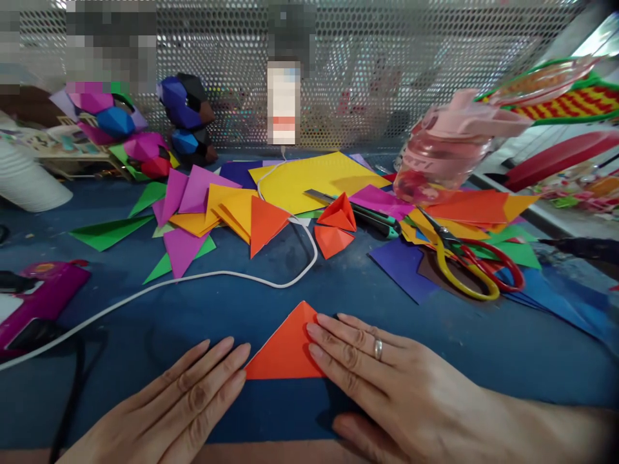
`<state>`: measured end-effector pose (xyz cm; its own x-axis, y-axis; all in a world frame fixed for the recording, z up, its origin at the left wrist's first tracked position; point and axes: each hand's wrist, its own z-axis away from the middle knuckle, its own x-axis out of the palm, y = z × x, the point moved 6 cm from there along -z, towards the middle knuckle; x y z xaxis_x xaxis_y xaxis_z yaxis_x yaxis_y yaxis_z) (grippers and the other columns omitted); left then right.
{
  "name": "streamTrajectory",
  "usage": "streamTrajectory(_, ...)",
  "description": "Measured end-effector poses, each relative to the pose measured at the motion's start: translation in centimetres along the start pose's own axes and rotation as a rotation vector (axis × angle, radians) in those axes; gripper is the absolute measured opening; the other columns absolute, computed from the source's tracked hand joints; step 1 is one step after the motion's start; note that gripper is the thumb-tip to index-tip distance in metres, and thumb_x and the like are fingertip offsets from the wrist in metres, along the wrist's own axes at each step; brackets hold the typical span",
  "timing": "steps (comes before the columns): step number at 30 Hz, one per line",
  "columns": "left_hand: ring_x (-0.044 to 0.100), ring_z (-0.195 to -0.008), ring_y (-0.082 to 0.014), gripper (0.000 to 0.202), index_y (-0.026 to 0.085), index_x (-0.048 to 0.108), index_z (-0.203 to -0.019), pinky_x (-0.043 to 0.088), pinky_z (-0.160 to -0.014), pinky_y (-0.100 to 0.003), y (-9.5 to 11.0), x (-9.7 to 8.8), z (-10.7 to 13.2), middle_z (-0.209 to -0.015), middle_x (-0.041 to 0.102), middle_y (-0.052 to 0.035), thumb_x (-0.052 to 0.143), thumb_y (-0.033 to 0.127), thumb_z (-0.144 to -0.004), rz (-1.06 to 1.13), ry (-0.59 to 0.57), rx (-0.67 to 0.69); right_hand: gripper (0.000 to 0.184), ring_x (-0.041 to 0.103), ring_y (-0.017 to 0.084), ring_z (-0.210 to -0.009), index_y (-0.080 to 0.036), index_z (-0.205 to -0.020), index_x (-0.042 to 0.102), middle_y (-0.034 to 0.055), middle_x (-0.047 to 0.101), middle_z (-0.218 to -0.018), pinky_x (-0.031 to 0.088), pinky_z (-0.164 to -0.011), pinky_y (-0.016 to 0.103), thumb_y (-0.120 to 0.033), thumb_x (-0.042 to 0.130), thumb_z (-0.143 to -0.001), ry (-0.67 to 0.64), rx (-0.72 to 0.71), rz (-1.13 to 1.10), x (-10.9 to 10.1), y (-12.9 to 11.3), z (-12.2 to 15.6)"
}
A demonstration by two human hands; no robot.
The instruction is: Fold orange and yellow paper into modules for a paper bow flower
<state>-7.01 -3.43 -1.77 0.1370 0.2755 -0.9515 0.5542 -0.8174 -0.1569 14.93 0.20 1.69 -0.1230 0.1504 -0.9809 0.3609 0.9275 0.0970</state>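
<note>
An orange paper folded into a triangle lies flat on the blue table near the front edge. My right hand, a ring on one finger, rests flat on the triangle's right half with fingers stretched out. My left hand lies flat on the table, its fingertips touching the triangle's lower left corner. Neither hand grips anything.
Folded paper triangles in orange, purple, yellow and green lie behind, with a white cable curving across. Scissors, a utility knife, a pink bottle, a glue gun at left, paper polyhedra at the mesh wall.
</note>
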Motion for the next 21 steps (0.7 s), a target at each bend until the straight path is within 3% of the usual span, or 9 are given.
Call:
streamTrajectory(2,0.041,-0.141,-0.0238,0.063,0.006,0.038,-0.148,0.024,-0.122,-0.037,0.2,-0.5,-0.3,-0.151,0.046,-0.0107,0.039,0.008,-0.085,-0.075,-0.022,0.098,0.048,0.054,0.030,-0.129,-0.004,-0.133,0.059,0.0133,0.056,-0.138,0.052,-0.103,0.040,-0.030,0.029,-0.105,0.008,-0.010,0.009,0.0,-0.1,-0.1)
streamTrajectory(5,0.038,-0.143,-0.0234,0.061,0.010,0.039,-0.148,0.027,-0.121,-0.040,-0.4,-2.1,-1.1,-0.151,0.046,-0.0080,0.037,0.011,-0.087,-0.058,-0.026,0.116,0.050,0.055,0.030,-0.127,-0.003,-0.133,0.059,0.0149,0.056,-0.137,0.053,-0.102,0.040,-0.031,0.028,-0.105,0.014,-0.013,0.008,0.1,-0.2,-0.1)
streamTrajectory(9,0.048,-0.136,-0.0250,0.051,0.016,0.052,-0.139,0.039,-0.115,-0.043,-0.9,-4.0,-2.8,-0.143,0.057,-0.0046,0.037,0.011,-0.090,-0.017,0.054,0.016,0.051,0.053,0.031,-0.129,-0.001,-0.135,0.057,0.0169,0.054,-0.139,0.050,-0.105,0.043,-0.031,0.028,-0.105,0.020,-0.004,-0.029,0.3,-0.1,-0.2)
streamTrajectory(14,0.052,-0.132,-0.0172,0.045,0.015,0.061,-0.125,0.037,-0.116,-0.034,2.0,-2.9,-5.3,-0.132,0.065,-0.0013,0.031,0.006,-0.093,0.036,0.201,0.139,0.053,0.049,0.032,-0.133,0.001,-0.137,0.054,0.0169,0.052,-0.141,0.046,-0.110,0.045,-0.034,0.029,-0.105,0.019,0.012,-0.093,0.8,-0.1,0.0)
streamTrajectory(15,0.053,-0.131,-0.0166,0.043,0.016,0.061,-0.127,0.036,-0.117,-0.033,2.5,-2.2,-5.7,-0.133,0.065,-0.0006,0.032,0.009,-0.095,0.037,0.179,0.165,0.053,0.049,0.032,-0.133,0.001,-0.137,0.054,0.0166,0.052,-0.142,0.045,-0.110,0.046,-0.034,0.029,-0.105,0.021,0.016,-0.101,0.8,-0.2,0.1)
streamTrajectory(18,0.060,-0.123,-0.0179,0.042,0.016,0.064,-0.123,0.038,-0.115,-0.033,3.0,-1.1,-6.4,-0.128,0.068,-0.0023,0.031,0.011,-0.097,0.006,0.176,0.211,0.054,0.049,0.033,-0.134,0.001,-0.137,0.053,0.0165,0.051,-0.143,0.044,-0.111,0.047,-0.035,0.030,-0.105,0.020,0.028,-0.118,1.1,-0.2,0.4)
streamTrajectory(21,0.064,-0.117,-0.0174,0.040,0.014,0.065,-0.116,0.043,-0.111,-0.031,2.8,-1.3,-6.7,-0.118,0.073,-0.0038,0.031,0.008,-0.096,0.024,0.241,0.199,0.053,0.048,0.031,-0.135,-0.001,-0.139,0.052,0.0157,0.050,-0.144,0.042,-0.113,0.045,-0.037,0.034,-0.104,0.061,0.048,-0.130,1.2,0.0,0.6)
